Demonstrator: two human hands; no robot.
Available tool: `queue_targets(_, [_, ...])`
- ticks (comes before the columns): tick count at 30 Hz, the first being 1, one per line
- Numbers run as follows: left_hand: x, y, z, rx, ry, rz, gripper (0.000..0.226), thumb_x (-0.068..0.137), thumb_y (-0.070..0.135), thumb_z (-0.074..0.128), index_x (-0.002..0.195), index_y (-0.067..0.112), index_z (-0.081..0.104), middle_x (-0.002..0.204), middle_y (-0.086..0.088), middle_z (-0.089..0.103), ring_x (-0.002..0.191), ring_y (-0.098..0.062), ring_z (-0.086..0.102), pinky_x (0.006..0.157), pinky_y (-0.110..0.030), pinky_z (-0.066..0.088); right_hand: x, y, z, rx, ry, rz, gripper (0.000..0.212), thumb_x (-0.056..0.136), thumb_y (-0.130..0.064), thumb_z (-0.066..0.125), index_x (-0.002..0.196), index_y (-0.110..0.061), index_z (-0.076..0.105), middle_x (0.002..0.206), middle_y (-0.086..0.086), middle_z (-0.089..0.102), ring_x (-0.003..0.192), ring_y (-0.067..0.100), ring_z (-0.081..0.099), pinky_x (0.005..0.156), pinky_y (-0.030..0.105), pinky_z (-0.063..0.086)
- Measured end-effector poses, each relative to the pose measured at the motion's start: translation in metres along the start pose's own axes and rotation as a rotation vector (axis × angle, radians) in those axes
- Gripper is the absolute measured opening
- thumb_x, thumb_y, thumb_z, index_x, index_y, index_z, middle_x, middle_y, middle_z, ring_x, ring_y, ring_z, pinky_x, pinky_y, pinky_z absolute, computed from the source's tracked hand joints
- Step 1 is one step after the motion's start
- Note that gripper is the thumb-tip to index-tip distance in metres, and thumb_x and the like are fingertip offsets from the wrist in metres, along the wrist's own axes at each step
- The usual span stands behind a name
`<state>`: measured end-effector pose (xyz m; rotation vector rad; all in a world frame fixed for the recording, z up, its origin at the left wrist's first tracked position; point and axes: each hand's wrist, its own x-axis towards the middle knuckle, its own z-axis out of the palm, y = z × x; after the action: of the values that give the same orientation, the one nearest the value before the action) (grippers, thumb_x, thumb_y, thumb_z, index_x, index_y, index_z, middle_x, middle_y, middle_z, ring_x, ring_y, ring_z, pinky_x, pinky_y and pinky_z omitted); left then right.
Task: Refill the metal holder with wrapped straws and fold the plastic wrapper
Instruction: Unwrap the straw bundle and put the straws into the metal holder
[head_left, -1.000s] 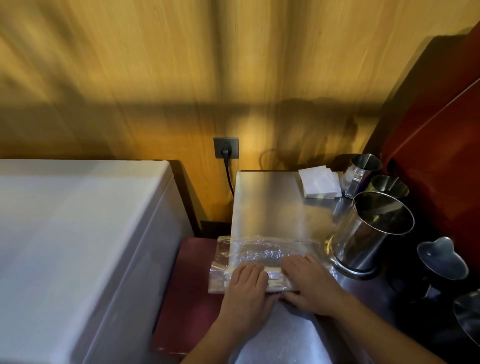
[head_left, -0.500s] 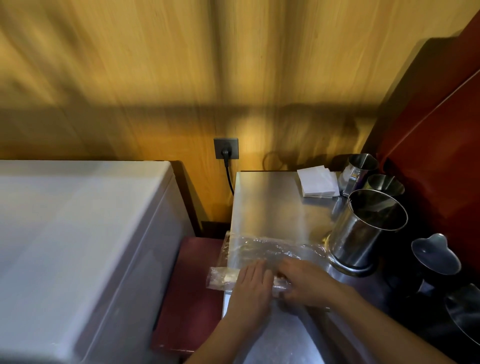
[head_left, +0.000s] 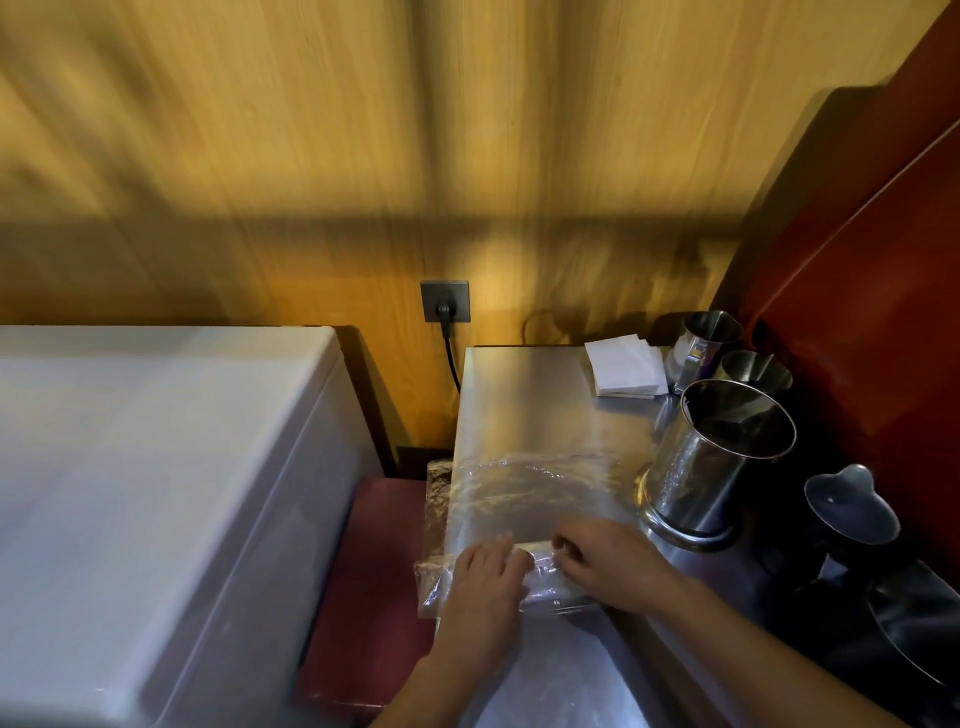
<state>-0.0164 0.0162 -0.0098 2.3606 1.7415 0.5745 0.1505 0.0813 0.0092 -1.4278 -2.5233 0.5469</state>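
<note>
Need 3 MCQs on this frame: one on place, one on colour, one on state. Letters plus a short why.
1. Where does the large metal holder stand relative to the plastic wrapper?
A. To its right
B. To its left
C. On top of it

2. What colour is the stack of napkins at the back of the counter?
A. Red
B. White
C. Black

3. What are the hands doing?
A. Both raised clear of the counter
B. One inside the holder
C. Both pressed on the wrapper's near edge

Answers:
1 A: the holder stands on the counter just right of the clear sheet.
2 B: the stack is plain white.
3 C: the left hand and right hand lie side by side on the bunched near edge.
</note>
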Motion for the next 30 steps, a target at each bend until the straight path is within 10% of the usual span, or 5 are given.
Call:
queue_targets(8, [-0.010,-0.014,-0.008,-0.131,-0.082,0.092,0.055,0.073,-0.001,0.056,0.126,0.012,0.054,0.111,-0.006,0.062,0.104,-0.021,0.051,0.091,-0.023,0.027,0.041,0.014,-0.002,-0.104,-0.072,0.136,0.054,0.077,-0.036,0.064,0.123,-0.017,0.044,0.129,0.005,0.049,0.120,0.023,0.042,0.100,0.035,0.032])
queue_targets(15, [-0.017,-0.016,-0.007,-0.099,-0.158,0.077,0.048,0.057,-0.001,0.063,0.101,0.018,0.063,0.099,-0.003,0.063,0.091,-0.021,0.057,0.081,-0.026,0.032,0.046,0.028,0.014,-0.152,-0.169,0.310,0.097,0.056,-0.061,0.071,0.134,-0.023,0.027,0.141,0.007,0.035,0.130,0.027,0.029,0.105,0.046,0.021])
queue_targets(22, [-0.021,-0.012,-0.003,-0.028,-0.150,0.069,0.050,0.043,0.009,0.064,0.091,0.019,0.055,0.091,0.004,0.065,0.084,-0.016,0.062,0.086,-0.020,0.030,0.050,0.020,0.012,-0.048,-0.194,0.282,0.025,0.073,-0.036,0.069,0.077,-0.025,0.046,0.102,0.003,0.059,0.109,0.026,0.051,0.088,0.039,0.031])
queue_targets(24, [-0.020,-0.010,-0.004,0.041,-0.164,0.041,0.045,0.042,0.010,0.064,0.085,0.018,0.054,0.076,0.005,0.063,0.072,-0.017,0.061,0.082,-0.023,0.030,0.049,0.016,0.012,-0.109,-0.173,0.238,0.034,0.078,-0.030,0.062,0.059,-0.028,0.034,0.099,0.004,0.055,0.106,0.025,0.048,0.086,0.037,0.030])
queue_targets(30, [-0.017,-0.008,-0.008,0.121,-0.113,0.057,0.061,0.036,0.023,0.068,0.096,0.025,0.061,0.081,0.005,0.059,0.074,-0.016,0.058,0.073,-0.022,0.032,0.054,0.004,-0.002,0.010,-0.024,0.240,0.020,0.087,-0.020,0.049,0.076,-0.023,0.032,0.095,0.014,0.063,0.090,0.034,0.059,0.069,0.032,0.039])
